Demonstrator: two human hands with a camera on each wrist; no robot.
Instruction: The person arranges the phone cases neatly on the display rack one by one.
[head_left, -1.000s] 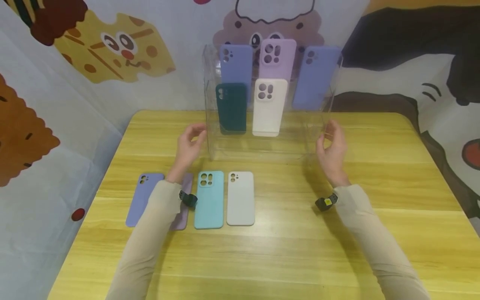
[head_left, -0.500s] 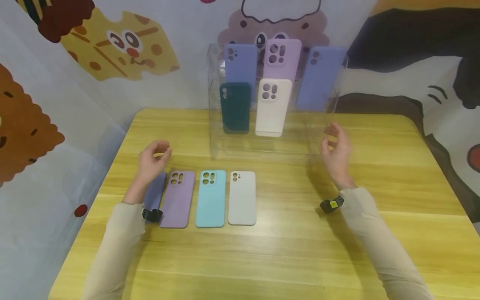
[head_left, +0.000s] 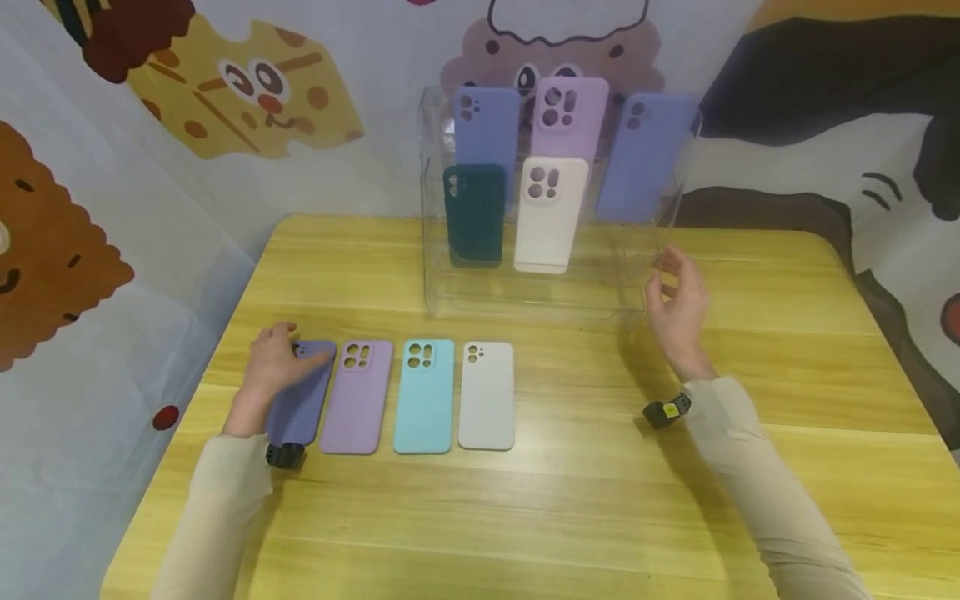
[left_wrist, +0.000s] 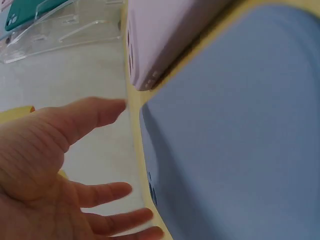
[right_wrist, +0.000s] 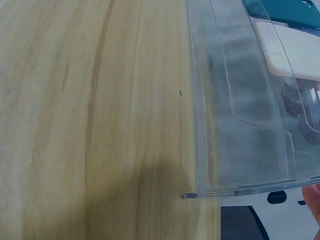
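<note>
Above the far end of a blue-purple phone case [head_left: 303,400] at the table's left, my left hand [head_left: 273,362] spreads its thumb and fingers. In the left wrist view the thumb and fingers of that hand [left_wrist: 55,165] stand apart around the top end of the case [left_wrist: 240,115], holding nothing. My right hand [head_left: 678,304], loosely bent, is at the right side of a clear acrylic display stand [head_left: 540,302]. In the right wrist view only a fingertip [right_wrist: 312,197] shows, right at the stand's side wall [right_wrist: 250,190].
To the right of the blue-purple case lie a purple case [head_left: 356,408], a turquoise case [head_left: 423,408] and a white case [head_left: 486,404]. The stand's tiers hold a dark green case [head_left: 475,217], a cream case [head_left: 551,221] and several more behind. A patterned cloth [head_left: 375,50] hangs at the back.
My left hand has left the stand's left side and come left and nearer, down over the blue-purple case. My right hand has stayed by the stand. The view has shifted slightly.
</note>
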